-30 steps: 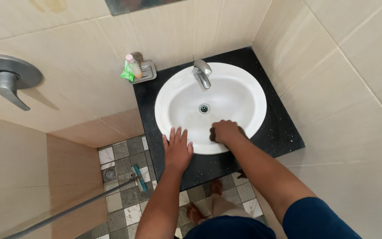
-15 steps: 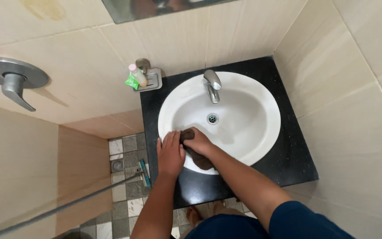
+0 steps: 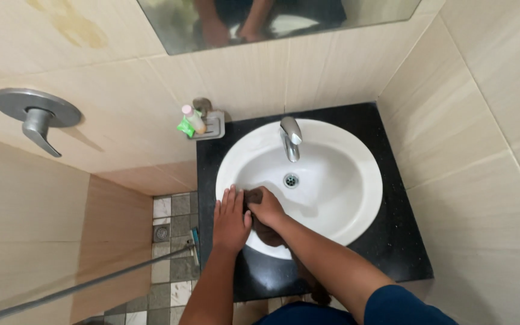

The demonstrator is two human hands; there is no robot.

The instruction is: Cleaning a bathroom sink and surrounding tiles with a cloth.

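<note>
Nearest the camera, two bare forearms reach forward from a dark blue sleeve (image 3: 404, 304) at the lower edge. The left hand (image 3: 231, 219) lies flat with its fingers stretched out and together, palm down on the near-left rim of the round white ceramic basin (image 3: 344, 180); it grasps nothing. Just beside it, touching at the thumb side, the right hand (image 3: 266, 207) is curled over a dark brown cleaning pad (image 3: 254, 197), fingers closed down on top of it and pressing it against the inner slope of the basin near the rim. Only a small dark edge of the pad shows past the fingers.

The basin sits in a glossy black stone countertop (image 3: 392, 241) that fills the corner between beige tiled walls. At the bottom of the bowl is a small round metal drain (image 3: 291, 180), and behind it stands a chrome tap (image 3: 290, 137) with its spout pointing into the bowl. On the far-left corner of the counter a grey soap tray (image 3: 213, 126) holds a small green and pink bottle (image 3: 189, 121). To the left, on the wall, is a grey metal shower lever (image 3: 37, 117), and below it a patterned grey tile floor (image 3: 173, 241). Farthest off, a mirror (image 3: 272, 21) runs along the top.
</note>
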